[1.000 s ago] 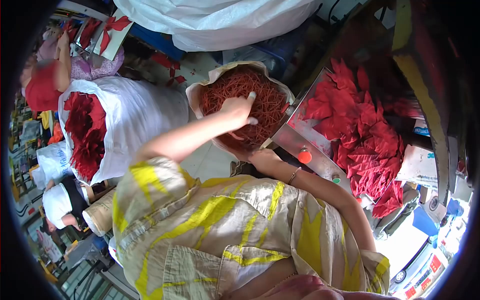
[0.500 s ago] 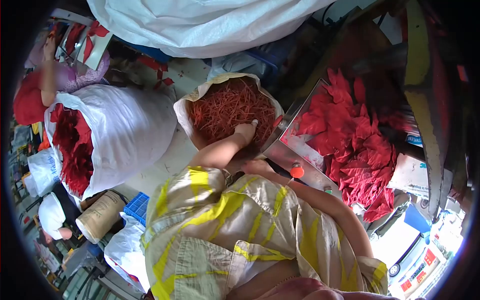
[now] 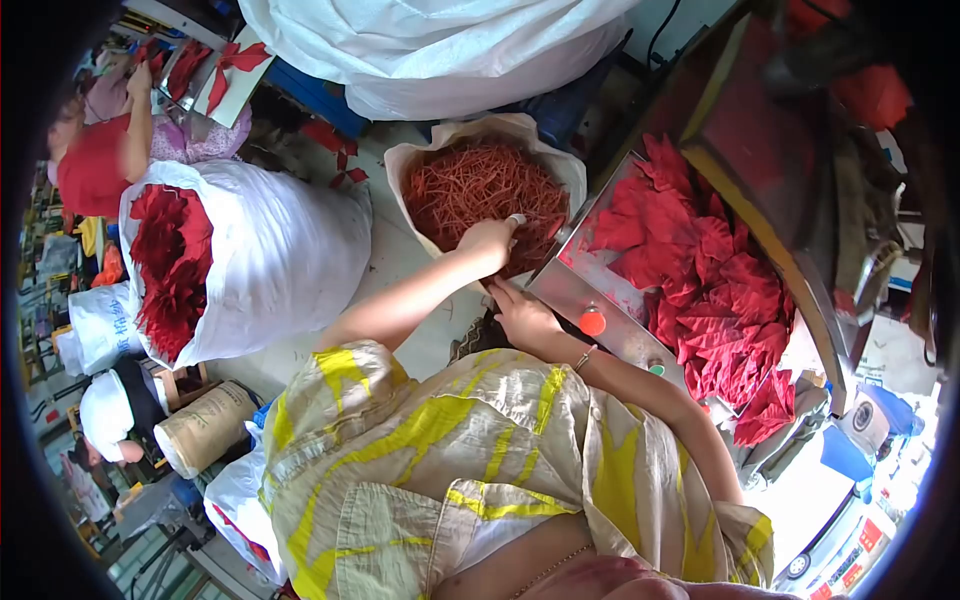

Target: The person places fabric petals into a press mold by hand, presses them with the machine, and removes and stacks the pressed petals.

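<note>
My left hand (image 3: 485,246) is closed over the near side of an open pale sack (image 3: 413,212) full of thin reddish stems (image 3: 478,187). A whitish tip, perhaps a wrapped finger, shows at its far end. What that hand grips, if anything, is hidden. My right hand (image 3: 528,318) lies at the sack's near edge, palm down, fingers stretched and slightly apart toward the rim, close to the left hand. Beside it stands a metal tray (image 3: 563,293) with an orange-red knob (image 3: 592,320). Red fabric petals or leaves (image 3: 700,270) are heaped in the tray.
On the left a large white sack (image 3: 285,250) lies open, filled with red fabric pieces (image 3: 170,270). Another white sack (image 3: 440,55) stands at the back. A yellow-edged panel (image 3: 775,200) overhangs the tray. Two other people (image 3: 100,170) work at the left; a brown cylinder (image 3: 205,430) stands there.
The view has shifted, so the sacks sit differently in frame. My left hand has moved toward the near edge of the stem sack. More of my right hand's fingers show at the rim.
</note>
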Motion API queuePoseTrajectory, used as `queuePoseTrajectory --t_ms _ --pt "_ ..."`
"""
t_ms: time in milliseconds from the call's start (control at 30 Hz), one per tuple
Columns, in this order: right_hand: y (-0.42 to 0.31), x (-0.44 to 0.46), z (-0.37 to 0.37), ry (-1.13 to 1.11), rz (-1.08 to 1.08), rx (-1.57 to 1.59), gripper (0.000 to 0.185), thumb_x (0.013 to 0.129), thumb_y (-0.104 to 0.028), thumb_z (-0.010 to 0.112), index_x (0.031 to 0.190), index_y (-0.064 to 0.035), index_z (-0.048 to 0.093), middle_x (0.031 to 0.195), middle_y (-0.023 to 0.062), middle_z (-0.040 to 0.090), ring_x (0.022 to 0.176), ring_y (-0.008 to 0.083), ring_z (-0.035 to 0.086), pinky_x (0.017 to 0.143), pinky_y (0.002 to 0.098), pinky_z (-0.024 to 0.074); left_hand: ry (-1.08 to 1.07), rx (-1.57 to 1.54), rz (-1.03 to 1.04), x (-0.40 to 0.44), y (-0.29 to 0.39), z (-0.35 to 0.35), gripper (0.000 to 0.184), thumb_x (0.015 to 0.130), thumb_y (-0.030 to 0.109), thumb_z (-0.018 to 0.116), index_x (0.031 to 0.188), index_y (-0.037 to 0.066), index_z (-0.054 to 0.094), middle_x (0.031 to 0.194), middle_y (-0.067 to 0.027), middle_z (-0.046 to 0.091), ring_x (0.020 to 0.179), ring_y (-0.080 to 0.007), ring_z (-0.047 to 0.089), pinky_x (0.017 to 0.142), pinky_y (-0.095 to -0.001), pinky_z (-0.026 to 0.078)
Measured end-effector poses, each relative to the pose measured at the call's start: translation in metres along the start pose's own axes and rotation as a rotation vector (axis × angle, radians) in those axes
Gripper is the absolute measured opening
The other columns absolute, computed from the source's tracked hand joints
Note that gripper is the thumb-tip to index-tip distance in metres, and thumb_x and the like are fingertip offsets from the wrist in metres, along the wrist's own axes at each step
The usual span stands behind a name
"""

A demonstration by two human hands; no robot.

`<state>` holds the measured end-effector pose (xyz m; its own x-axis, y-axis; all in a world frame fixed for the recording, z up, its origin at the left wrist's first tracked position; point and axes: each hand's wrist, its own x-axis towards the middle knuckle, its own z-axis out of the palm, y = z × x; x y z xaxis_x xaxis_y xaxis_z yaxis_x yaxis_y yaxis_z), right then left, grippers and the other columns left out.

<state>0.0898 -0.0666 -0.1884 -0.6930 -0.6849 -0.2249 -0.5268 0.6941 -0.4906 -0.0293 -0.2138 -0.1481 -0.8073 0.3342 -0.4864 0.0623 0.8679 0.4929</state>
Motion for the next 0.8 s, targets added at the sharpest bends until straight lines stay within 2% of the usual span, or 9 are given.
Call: queuePoseTrajectory --t_ms 133,200,333,433,500,533,667,700,800 --pt "-0.004 0.001 -0.006 0.092 0.047 -0.039 0.063 0.093 -0.026 0.057 0.143 0.0051 0.035 0.154 0.0239 0.027 0.108 0.0333 0.065 0.091 0.0404 0.0529 0.35 0.005 0.182 -0.014 -0.013 -0.004 0.027 0.086 0.008 0.059 0.112 0.005 0.065 0.096 -0.0199 0.069 0.095 -0.0378 0.064 0.082 -0.0451 0.052" --pt "-0.009 0.0 -0.014 0.225 0.014 -0.083 0.072 0.089 -0.019 0.063 0.145 0.0062 0.026 0.154 0.0242 0.026 0.129 0.0356 0.049 0.102 0.0393 0.0469 0.413 -0.032 0.192 -0.021 -0.015 -0.008 0.026 0.086 0.008 0.06 0.111 0.005 0.065 0.095 -0.0186 0.069 0.095 -0.0366 0.065 0.082 -0.0445 0.052" --pt "-0.021 -0.014 -0.038 0.162 0.089 0.155 0.068 0.088 -0.017 0.064 0.145 0.0015 0.031 0.157 0.0227 0.021 0.125 0.0354 0.053 0.099 0.0403 0.0497 0.563 -0.09 0.242 -0.033 -0.015 -0.016 0.017 0.083 0.009 0.065 0.099 0.005 0.068 0.091 -0.0142 0.07 0.088 -0.0327 0.068 0.078 -0.041 0.054" --pt "-0.016 -0.041 -0.058 0.166 -0.055 0.243 0.056 0.089 -0.02 0.064 0.14 -0.0026 0.045 0.149 0.0236 0.038 0.107 0.0311 0.065 0.089 0.0372 0.0539 0.702 -0.112 0.232 -0.044 -0.002 -0.025 0.008 0.086 0.012 0.067 0.091 0.005 0.067 0.086 -0.0145 0.07 0.08 -0.0337 0.068 0.07 -0.0397 0.054" --pt "-0.011 -0.068 -0.087 -0.132 -0.028 0.715 0.039 0.089 -0.02 0.065 0.125 -0.0062 0.06 0.122 0.0198 0.064 0.097 0.0294 0.068 0.085 0.0376 0.054 0.735 -0.018 0.178 -0.05 0.023 -0.037 0.023 0.093 0.024 0.066 0.088 0.002 0.065 0.077 -0.0197 0.066 0.069 -0.0355 0.065 0.061 -0.039 0.049" --pt "-0.016 -0.09 -0.104 0.066 -0.056 0.817 0.028 0.091 -0.021 0.065 0.112 -0.004 0.066 0.095 0.0144 0.072 0.089 0.0277 0.07 0.081 0.037 0.0539 0.738 -0.17 0.228 -0.051 0.035 -0.039 0.026 0.09 0.029 0.069 0.085 0.003 0.065 0.075 -0.0186 0.065 0.065 -0.0363 0.064 0.057 -0.0431 0.048" --pt "-0.006 -0.177 -0.158 0.2 0.13 0.856 0.022 0.093 -0.019 0.062 0.108 -0.0029 0.067 0.096 0.0116 0.072 0.088 0.0255 0.07 0.078 0.0344 0.0535 0.602 -0.337 0.531 -0.072 0.122 -0.038 0.011 0.087 0.011 0.071 0.095 0.004 0.07 0.092 -0.0136 0.072 0.086 -0.0267 0.072 0.075 -0.0332 0.055" --pt "0.001 -0.2 -0.163 0.22 0.171 0.838 0.019 0.095 -0.015 0.061 0.106 -0.0003 0.068 0.094 0.0102 0.073 0.086 0.0165 0.069 0.078 0.0292 0.0541 0.533 -0.366 0.653 -0.068 0.135 -0.025 0.014 0.087 0.008 0.07 0.1 0.002 0.07 0.095 -0.0132 0.073 0.087 -0.0227 0.071 0.078 -0.0318 0.054" --pt "0.023 -0.253 -0.156 0.725 0.518 0.941 0.011 0.092 -0.009 0.064 0.095 -0.0003 0.069 0.079 0.0073 0.07 0.071 0.0108 0.066 0.062 0.0269 0.0524 0.32 -0.294 0.931 -0.058 0.195 0.001 0.019 0.081 0.003 0.072 0.1 0.006 0.069 0.086 -0.0116 0.068 0.08 -0.0266 0.068 0.071 -0.0343 0.053"
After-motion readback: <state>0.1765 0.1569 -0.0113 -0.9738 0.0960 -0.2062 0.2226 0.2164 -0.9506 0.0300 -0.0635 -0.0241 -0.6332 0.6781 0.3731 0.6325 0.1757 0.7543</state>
